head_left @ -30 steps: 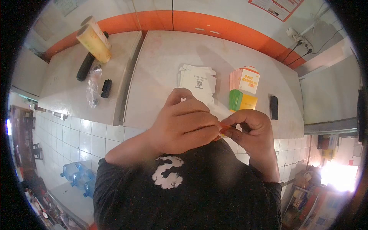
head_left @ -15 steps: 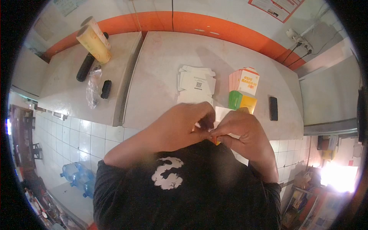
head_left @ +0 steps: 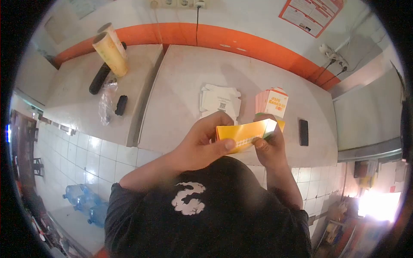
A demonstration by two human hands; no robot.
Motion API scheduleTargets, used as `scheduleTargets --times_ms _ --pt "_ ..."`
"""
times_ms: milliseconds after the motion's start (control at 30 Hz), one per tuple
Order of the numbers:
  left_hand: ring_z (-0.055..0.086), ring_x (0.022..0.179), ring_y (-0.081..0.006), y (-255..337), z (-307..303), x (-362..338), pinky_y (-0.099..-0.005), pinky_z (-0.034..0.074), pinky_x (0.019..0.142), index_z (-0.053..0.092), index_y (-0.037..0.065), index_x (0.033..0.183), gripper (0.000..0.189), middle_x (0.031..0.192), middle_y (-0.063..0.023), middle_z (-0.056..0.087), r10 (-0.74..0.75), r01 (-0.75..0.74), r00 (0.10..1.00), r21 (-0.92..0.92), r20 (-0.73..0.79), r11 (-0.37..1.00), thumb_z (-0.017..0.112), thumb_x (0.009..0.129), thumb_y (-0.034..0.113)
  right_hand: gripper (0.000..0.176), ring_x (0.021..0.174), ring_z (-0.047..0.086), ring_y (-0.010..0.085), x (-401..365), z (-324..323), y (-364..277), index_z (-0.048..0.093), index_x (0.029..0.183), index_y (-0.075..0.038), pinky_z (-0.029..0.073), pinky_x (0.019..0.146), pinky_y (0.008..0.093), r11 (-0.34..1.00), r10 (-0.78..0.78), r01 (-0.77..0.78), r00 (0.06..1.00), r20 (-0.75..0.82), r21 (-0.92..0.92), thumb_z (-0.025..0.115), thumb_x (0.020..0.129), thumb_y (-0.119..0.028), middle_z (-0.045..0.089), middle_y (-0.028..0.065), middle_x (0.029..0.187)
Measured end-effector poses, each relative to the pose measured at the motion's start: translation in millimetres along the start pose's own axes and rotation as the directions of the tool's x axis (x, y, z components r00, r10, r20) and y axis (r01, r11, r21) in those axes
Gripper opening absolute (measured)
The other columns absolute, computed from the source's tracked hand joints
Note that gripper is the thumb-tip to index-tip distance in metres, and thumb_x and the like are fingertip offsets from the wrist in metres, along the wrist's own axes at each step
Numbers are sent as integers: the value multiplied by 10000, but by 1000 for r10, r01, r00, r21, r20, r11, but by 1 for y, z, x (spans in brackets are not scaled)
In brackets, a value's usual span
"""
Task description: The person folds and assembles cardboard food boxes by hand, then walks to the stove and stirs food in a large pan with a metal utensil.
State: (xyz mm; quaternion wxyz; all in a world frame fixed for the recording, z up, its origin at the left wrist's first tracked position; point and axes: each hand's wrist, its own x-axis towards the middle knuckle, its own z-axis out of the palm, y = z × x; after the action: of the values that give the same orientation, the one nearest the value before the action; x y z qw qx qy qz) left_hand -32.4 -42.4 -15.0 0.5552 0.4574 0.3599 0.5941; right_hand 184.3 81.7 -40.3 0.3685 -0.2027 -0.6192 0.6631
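Between my two hands, close to my chest, is a yellow cardboard box [head_left: 243, 130] with a pale, checkered strip along its lower side and a white end at the right. My left hand [head_left: 202, 144] grips its left end, thumb across the front. Around the right end close the fingers of my right hand [head_left: 271, 148], the thumb pressed to the lower edge. Just beyond my left hand lie flat white cartons [head_left: 220, 99] with a printed square code. A row of orange and white printed cartons [head_left: 273, 102] stands past my right hand, partly hidden below.
A black phone [head_left: 303, 132] lies on the right of the white table [head_left: 180, 86]. On the left table are a yellow roll [head_left: 111, 56], a clear plastic bag [head_left: 106, 105] and a black object [head_left: 121, 105]. Blue water jugs [head_left: 84, 200] stand on the tiled floor.
My hands have moved apart and turned, and the yellow box now shows its broad side between them. Before, they were pinched together over it, mostly hiding it. The view has tipped up slightly.
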Motion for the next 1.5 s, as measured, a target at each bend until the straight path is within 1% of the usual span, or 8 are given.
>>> scheduleTargets --times_ms 100,200,233,433,600,767,967,1500 --pt "627 920 -118 2 -2 -2 -297 471 789 679 26 1133 468 1015 -6 653 -41 42 998 -8 42 999 908 861 330 574 1082 596 168 -1 3 -2 537 1284 -44 498 966 337 999 4 -3 1000 -21 37 882 877 -255 619 53 1129" --pt "649 866 -101 19 -15 9 -296 482 771 735 15 1083 253 935 -36 724 72 -119 884 74 461 990 870 886 99 526 1077 592 163 5 -8 -5 543 1253 -50 493 963 332 996 41 -43 999 28 80 872 886 -232 614 45 1114" --pt "688 853 -161 31 -13 5 -343 493 772 767 28 980 174 919 -80 762 -152 42 905 270 398 962 878 862 91 515 1076 592 160 7 -14 -6 544 1247 -53 492 960 328 996 32 -37 998 61 78 870 888 -226 616 42 1108" --pt "685 790 -273 37 -10 9 -421 469 835 775 33 831 138 827 -121 750 164 -345 823 251 544 904 885 846 115 356 1017 611 136 9 -27 -25 586 1193 -51 509 907 306 999 -11 -3 968 252 53 812 927 -125 638 15 1065" --pt "698 1043 -251 38 -1 -6 -420 473 993 758 79 1105 264 1241 -121 712 194 -284 955 512 224 811 856 873 157 156 902 651 167 3 -47 -40 657 1060 -35 536 867 339 975 71 -58 996 52 -214 728 930 12 673 38 945" --pt "693 1117 -279 66 54 6 -441 528 994 734 120 1227 389 1254 -98 700 219 -338 929 926 299 167 813 846 145 128 841 658 232 5 -43 -87 688 978 -21 514 778 346 775 -81 252 949 304 -580 729 873 37 672 98 882" --pt "713 920 -318 52 87 25 -411 584 834 772 104 1176 310 969 -101 742 180 -202 970 951 162 235 805 872 154 197 860 658 275 -3 -69 -103 725 949 -107 465 804 405 567 -343 516 857 385 -643 771 777 -23 680 68 882" --pt "763 996 -206 -11 197 77 -339 629 846 600 14 1082 312 1067 -128 740 149 -69 975 416 -164 907 827 879 -51 215 1022 709 236 -35 -166 -81 770 865 -189 399 940 480 454 -687 733 650 325 -506 854 685 -106 736 -5 1064"
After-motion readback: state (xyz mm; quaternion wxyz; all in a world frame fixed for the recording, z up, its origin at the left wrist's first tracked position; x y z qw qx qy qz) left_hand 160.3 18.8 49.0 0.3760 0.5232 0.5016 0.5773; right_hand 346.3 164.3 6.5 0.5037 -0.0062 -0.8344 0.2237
